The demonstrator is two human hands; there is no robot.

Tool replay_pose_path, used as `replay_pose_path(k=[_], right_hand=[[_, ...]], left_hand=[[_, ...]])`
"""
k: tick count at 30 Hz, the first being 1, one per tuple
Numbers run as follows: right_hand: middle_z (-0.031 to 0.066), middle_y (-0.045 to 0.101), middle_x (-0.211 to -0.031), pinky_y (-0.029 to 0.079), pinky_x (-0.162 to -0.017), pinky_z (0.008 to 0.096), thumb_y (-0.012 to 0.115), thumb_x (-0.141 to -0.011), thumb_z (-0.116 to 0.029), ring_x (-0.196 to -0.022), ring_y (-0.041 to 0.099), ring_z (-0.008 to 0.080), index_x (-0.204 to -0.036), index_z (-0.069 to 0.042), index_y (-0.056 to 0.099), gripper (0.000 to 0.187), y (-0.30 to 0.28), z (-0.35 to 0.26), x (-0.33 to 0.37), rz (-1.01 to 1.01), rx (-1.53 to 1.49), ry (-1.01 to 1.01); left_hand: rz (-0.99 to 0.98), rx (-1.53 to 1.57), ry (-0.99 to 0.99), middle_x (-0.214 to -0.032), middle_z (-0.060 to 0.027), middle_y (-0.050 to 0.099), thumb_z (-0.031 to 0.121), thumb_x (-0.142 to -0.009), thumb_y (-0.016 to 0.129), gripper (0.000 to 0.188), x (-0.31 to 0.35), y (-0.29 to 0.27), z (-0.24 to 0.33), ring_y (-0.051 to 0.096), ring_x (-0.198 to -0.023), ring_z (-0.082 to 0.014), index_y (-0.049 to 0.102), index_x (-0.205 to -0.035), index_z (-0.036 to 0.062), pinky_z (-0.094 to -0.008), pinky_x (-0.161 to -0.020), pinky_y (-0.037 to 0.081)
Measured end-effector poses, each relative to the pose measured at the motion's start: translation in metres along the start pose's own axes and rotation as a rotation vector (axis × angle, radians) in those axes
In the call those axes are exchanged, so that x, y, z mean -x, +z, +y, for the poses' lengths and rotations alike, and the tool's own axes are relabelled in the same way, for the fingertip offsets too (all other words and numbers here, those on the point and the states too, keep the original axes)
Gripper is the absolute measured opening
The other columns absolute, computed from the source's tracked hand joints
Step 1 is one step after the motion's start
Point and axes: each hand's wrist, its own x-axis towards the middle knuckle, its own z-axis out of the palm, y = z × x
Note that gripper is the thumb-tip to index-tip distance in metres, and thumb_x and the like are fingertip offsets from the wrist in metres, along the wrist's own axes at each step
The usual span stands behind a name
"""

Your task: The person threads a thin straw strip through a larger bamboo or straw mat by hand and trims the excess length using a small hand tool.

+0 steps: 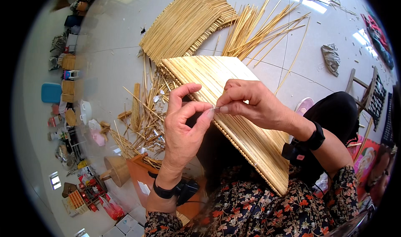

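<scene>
Across my lap lies a panel of straw-coloured stalks (250,124) set side by side, its beaded-looking cut edge running from upper left to lower right. Above that edge my two hands meet. My left hand (184,122) pinches a thin pale strand (214,108) between thumb and forefinger, its other fingers curled or raised. The strand's other end goes into the closed fingertips of my right hand (252,103), which hovers over the panel's face. Whether the strand is thread or a needle is too fine to tell.
Finished-looking stalk panels (179,26) lie stacked on the tiled floor ahead, beside a fanned bundle of loose stalks (255,32). Scattered stalk offcuts (146,120) cover the floor at left, near a wooden stool (117,172). A grey cloth (331,59) and a chair (369,93) are at right.
</scene>
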Motion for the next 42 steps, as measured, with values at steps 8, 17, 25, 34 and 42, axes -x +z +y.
replay_pose_path(k=[8,17,25,34,42], right_hand=[[0.0065,0.064,-0.090,0.048,-0.078,0.0331,0.070,-0.098,-0.010,-0.087,0.061,0.0187,-0.104,-0.002,0.073,0.011,0.002,0.006,0.002,-0.095,-0.108,-0.106],[0.0058,0.067,-0.092,0.050,-0.081,0.0322,0.070,-0.098,-0.010,-0.089,0.063,0.0184,-0.105,-0.003,0.074,0.010,0.001,0.008,0.002,-0.146,-0.133,-0.151],[0.0037,0.062,-0.084,0.046,-0.074,0.0293,0.070,-0.098,-0.009,-0.082,0.057,0.0133,-0.106,-0.002,0.076,0.012,0.005,0.015,-0.003,0.095,-0.077,-0.021],[0.0045,0.065,-0.085,0.049,-0.075,0.0285,0.072,-0.095,-0.007,-0.082,0.062,0.0135,-0.104,-0.003,0.077,0.010,0.015,0.026,-0.005,0.260,-0.211,0.042],[0.0095,0.062,-0.080,0.050,-0.068,0.0349,0.074,-0.090,-0.007,-0.074,0.062,0.0236,-0.098,-0.003,0.076,0.010,0.032,0.014,-0.010,0.416,0.187,0.004]], left_hand=[[-0.039,0.054,-0.019,-0.136,-0.0096,0.058,0.002,-0.081,0.078,0.015,0.001,-0.003,0.001,0.062,-0.106,-0.0209,0.078,-0.096,0.0026,-0.0344,-0.093,0.053],[-0.054,0.150,-0.029,-0.137,-0.0090,0.058,-0.001,-0.080,0.077,0.015,0.005,-0.004,-0.001,0.062,-0.114,-0.0228,0.079,-0.095,0.0024,-0.0345,-0.097,0.052],[-0.048,0.034,0.036,-0.123,-0.0101,0.067,-0.001,-0.085,0.074,0.016,-0.013,-0.017,-0.001,0.068,-0.104,-0.0208,0.078,-0.100,0.0014,-0.0312,-0.091,0.054],[-0.062,-0.122,0.116,-0.113,-0.0106,0.062,0.001,-0.083,0.076,0.011,-0.028,-0.009,0.001,0.064,-0.098,-0.0228,0.076,-0.094,-0.0006,-0.0334,-0.082,0.055],[0.011,-0.083,0.078,-0.112,-0.0094,0.058,0.002,-0.083,0.076,0.006,-0.024,0.000,0.000,0.061,-0.092,-0.0184,0.072,-0.087,-0.0013,-0.0296,-0.075,0.052]])
